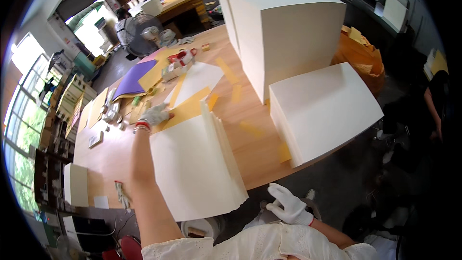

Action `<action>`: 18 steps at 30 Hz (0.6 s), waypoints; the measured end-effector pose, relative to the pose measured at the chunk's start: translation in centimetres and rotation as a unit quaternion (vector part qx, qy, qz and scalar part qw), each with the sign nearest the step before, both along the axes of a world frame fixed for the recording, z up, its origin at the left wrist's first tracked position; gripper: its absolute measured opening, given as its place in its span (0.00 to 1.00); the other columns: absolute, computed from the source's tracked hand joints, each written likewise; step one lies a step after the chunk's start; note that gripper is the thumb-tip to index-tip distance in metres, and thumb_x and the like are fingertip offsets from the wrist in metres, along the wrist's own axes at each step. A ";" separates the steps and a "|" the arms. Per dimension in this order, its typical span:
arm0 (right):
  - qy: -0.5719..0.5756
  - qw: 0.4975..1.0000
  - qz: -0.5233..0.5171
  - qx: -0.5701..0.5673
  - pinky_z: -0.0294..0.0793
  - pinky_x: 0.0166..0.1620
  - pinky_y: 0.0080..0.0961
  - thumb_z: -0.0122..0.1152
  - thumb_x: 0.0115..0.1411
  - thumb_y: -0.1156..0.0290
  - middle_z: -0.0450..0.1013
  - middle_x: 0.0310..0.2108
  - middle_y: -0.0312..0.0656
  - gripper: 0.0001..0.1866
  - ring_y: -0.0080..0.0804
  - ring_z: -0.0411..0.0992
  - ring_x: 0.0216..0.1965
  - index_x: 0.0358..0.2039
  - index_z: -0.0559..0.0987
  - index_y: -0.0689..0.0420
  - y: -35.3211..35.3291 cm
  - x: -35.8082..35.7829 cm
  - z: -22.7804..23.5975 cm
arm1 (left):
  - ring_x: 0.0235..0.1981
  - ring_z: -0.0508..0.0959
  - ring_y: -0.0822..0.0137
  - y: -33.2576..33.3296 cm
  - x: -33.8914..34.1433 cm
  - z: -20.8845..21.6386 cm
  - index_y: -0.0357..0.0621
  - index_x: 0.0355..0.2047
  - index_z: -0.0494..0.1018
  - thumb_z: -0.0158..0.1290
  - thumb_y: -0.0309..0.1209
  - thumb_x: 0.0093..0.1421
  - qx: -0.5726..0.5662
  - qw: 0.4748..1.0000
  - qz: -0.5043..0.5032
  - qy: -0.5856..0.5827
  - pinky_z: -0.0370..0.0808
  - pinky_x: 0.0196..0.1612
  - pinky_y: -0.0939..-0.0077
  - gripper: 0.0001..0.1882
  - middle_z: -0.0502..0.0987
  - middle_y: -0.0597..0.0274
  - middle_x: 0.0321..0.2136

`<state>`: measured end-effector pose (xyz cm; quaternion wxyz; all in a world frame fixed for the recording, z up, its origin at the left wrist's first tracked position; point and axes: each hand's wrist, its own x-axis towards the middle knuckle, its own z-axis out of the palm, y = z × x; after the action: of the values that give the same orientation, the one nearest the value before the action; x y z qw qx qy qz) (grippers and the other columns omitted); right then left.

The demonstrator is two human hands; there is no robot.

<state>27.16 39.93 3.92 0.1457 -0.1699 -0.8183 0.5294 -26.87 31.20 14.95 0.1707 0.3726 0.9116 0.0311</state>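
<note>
My left hand (156, 115), in a white glove with bare fingertips showing, rests at the far left corner of a tall stack of white paper sheets (192, 163). Its fingers look stretched out over a yellow paper strip (187, 111) lying along the stack's far edge. Low in front of my body, beyond the table's near edge, my right hand (289, 206) is in a white glove, its thumb and fingers apart, holding nothing. Another white paper stack (327, 110) lies on the table to the right.
Behind it rises a taller white paper stack (293, 38). Purple paper (136, 79), a tape roll (183, 58) and yellow scraps lie on the wooden table (231, 139). An orange bag (361, 60) stands at right; a loose glove (121, 194) lies near left. A person (126, 31) is farther off.
</note>
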 end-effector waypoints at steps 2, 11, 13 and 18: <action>-0.023 0.998 -0.059 -0.023 0.77 0.37 0.25 0.64 0.59 0.70 0.64 0.58 0.57 0.29 0.29 0.76 0.28 0.59 0.68 0.63 0.4 2.0 -0.8 | 0.46 0.77 0.59 -0.4 -3.2 -1.7 0.46 0.48 0.77 0.60 0.43 0.55 0.080 0.994 -0.031 -0.065 0.71 0.51 0.68 0.23 0.79 0.47 0.41; -0.080 0.982 -0.162 0.048 0.77 0.41 0.27 0.66 0.56 0.69 0.70 0.54 0.54 0.29 0.33 0.77 0.34 0.57 0.70 0.64 2.1 6.2 0.2 | 0.38 0.79 0.53 1.7 -9.5 -5.1 0.45 0.33 0.78 0.50 0.30 0.57 0.298 0.912 0.003 0.282 0.74 0.41 0.63 0.08 0.80 0.53 0.34; -0.085 0.988 -0.127 -0.018 0.76 0.43 0.28 0.64 0.59 0.66 0.69 0.54 0.52 0.27 0.35 0.77 0.36 0.57 0.70 0.61 2.5 6.2 1.1 | 0.36 0.77 0.45 -1.5 -14.8 -6.0 0.44 0.32 0.77 0.52 0.32 0.56 0.253 0.919 -0.002 0.302 0.73 0.40 0.54 0.07 0.78 0.46 0.34; -0.136 0.988 -0.053 -0.043 0.74 0.51 0.35 0.53 0.64 0.59 0.64 0.60 0.51 0.28 0.46 0.74 0.49 0.63 0.65 0.53 4.2 9.0 -0.5 | 0.41 0.80 0.55 7.5 -4.3 -2.4 0.38 0.42 0.75 0.48 0.22 0.58 0.259 0.921 -0.036 0.290 0.76 0.41 0.64 0.12 0.80 0.51 0.39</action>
<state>36.14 44.11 3.46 0.0533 -0.2902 -0.7965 0.5277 -31.13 38.68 12.51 -0.2022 0.4293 0.8673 0.1503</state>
